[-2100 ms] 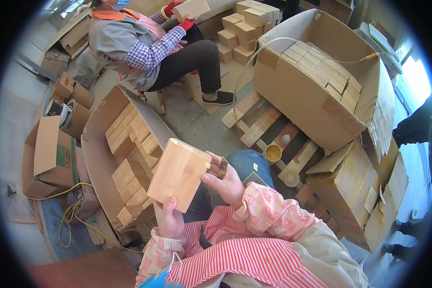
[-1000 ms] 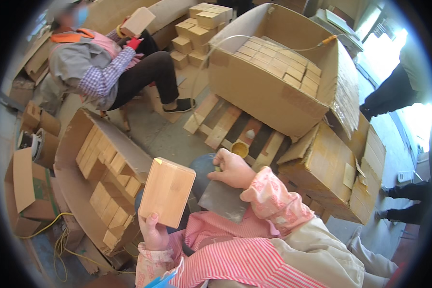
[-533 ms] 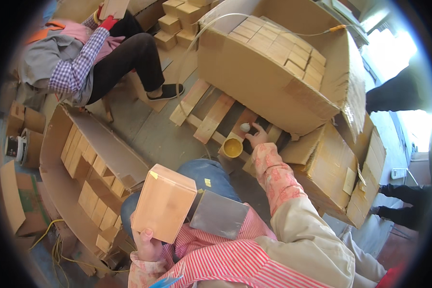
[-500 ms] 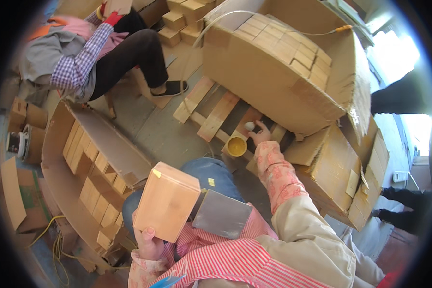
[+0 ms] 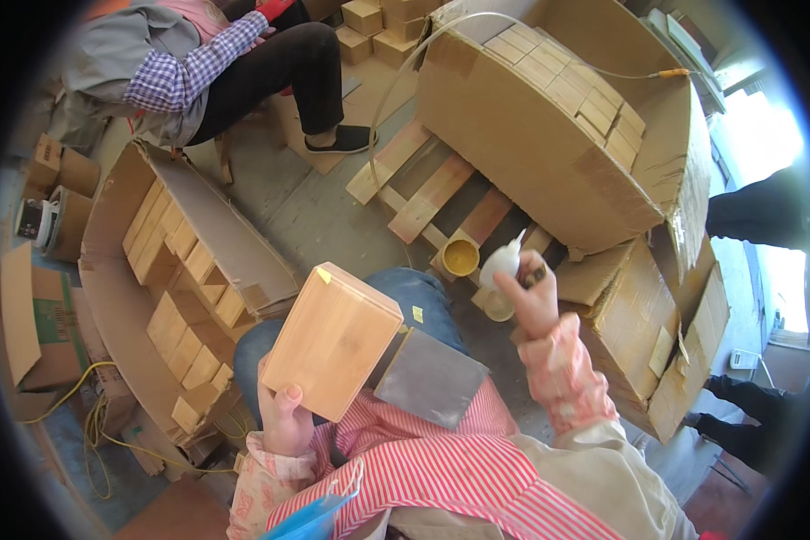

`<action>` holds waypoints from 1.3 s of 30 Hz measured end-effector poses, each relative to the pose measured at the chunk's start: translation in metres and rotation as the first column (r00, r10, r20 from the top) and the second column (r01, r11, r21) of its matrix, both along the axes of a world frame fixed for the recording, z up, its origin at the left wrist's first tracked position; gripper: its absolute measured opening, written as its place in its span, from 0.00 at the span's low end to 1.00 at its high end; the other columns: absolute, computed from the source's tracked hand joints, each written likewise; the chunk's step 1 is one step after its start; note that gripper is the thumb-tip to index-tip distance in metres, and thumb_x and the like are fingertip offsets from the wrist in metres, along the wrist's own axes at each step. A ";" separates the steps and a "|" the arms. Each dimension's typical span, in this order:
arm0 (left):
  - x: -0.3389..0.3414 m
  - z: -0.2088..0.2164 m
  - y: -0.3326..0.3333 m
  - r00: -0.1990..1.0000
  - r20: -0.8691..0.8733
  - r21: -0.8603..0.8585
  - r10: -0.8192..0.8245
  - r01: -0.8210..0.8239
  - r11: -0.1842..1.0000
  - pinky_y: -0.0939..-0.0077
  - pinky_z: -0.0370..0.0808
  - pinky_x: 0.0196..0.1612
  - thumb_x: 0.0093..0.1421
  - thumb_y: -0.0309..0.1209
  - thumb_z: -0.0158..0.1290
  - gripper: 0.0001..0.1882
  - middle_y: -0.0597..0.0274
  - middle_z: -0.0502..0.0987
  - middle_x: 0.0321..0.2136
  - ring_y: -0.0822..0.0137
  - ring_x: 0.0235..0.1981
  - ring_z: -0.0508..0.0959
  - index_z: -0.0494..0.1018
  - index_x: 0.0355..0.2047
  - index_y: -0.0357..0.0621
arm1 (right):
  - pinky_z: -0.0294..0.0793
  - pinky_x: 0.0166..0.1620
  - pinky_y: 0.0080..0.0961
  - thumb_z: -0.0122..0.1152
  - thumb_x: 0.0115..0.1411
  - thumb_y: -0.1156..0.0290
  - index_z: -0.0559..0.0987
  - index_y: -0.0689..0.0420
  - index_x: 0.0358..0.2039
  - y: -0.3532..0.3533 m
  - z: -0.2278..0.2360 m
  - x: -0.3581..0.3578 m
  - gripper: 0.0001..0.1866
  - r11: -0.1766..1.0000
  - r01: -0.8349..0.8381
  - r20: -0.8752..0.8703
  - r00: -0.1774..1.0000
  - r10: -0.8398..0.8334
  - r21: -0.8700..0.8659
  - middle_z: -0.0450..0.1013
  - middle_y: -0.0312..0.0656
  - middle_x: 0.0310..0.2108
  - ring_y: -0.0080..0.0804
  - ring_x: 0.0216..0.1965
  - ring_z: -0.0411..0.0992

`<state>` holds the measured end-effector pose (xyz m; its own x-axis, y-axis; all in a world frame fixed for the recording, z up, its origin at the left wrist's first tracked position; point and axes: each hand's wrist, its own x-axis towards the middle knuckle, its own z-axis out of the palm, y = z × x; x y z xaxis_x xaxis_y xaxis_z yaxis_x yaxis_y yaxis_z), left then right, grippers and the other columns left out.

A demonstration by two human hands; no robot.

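Note:
My left hand [image 5: 285,418] is closed on a light wooden box [image 5: 335,342], its thumb over the lower edge, holding it tilted above my lap. A small yellow mark shows on the box's upper corner. In my right hand [image 5: 535,301] is a white squeeze bottle [image 5: 499,264] with a thin pointed nozzle aimed upward. Something small and dark shows at those fingers; I cannot make it out. Just left of the bottle stands a tub with yellow inside [image 5: 460,258]. A dark grey square sheet [image 5: 432,378] lies across my lap, beside the box.
An open carton [image 5: 220,225] of wooden blocks stands at my left. Beyond the tub, a large carton [image 5: 531,135] packed with wooden boxes rests on a slatted pallet [image 5: 434,202]. Another person [image 5: 270,81] sits at far left. A yellow cord [image 5: 94,423] trails on the floor.
My right hand has come nearer and to the right, and now has the white bottle raised in it. The wooden box in my left hand has shifted slightly up and right.

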<state>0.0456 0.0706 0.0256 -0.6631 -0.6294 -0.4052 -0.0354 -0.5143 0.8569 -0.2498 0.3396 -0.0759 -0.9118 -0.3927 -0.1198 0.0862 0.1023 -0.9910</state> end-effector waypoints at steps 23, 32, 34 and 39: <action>0.003 -0.027 0.007 0.998 -0.063 0.134 -0.030 0.039 0.990 0.60 0.74 0.64 0.54 0.46 0.74 0.44 0.52 0.75 0.57 0.60 0.59 0.76 0.65 0.62 0.35 | 0.81 0.49 0.24 0.74 0.67 0.69 0.80 0.67 0.54 -0.010 0.140 0.100 0.20 0.827 -0.539 0.443 0.710 0.548 -0.158 0.84 0.41 0.44 0.21 0.44 0.80; 0.001 -0.024 0.007 0.998 -0.054 0.133 -0.035 0.042 0.990 0.60 0.75 0.63 0.52 0.48 0.76 0.48 0.52 0.75 0.57 0.60 0.58 0.77 0.65 0.63 0.33 | 0.81 0.48 0.23 0.75 0.67 0.66 0.80 0.66 0.53 -0.012 0.140 0.101 0.21 0.835 -0.526 0.468 0.704 0.535 -0.163 0.83 0.40 0.44 0.21 0.43 0.80; 0.001 -0.024 0.007 0.998 -0.051 0.131 -0.032 0.039 0.991 0.60 0.75 0.63 0.52 0.48 0.76 0.48 0.52 0.75 0.57 0.60 0.58 0.77 0.65 0.63 0.33 | 0.80 0.48 0.23 0.75 0.67 0.66 0.80 0.66 0.53 -0.012 0.139 0.101 0.21 0.837 -0.524 0.467 0.707 0.532 -0.160 0.83 0.39 0.43 0.21 0.43 0.80; 0.001 -0.023 0.007 0.998 -0.051 0.129 -0.036 0.043 0.991 0.60 0.75 0.63 0.52 0.49 0.76 0.48 0.52 0.75 0.57 0.60 0.58 0.77 0.65 0.63 0.33 | 0.80 0.47 0.22 0.75 0.67 0.66 0.81 0.66 0.52 -0.012 0.140 0.100 0.20 0.833 -0.524 0.473 0.698 0.538 -0.175 0.83 0.38 0.42 0.20 0.42 0.79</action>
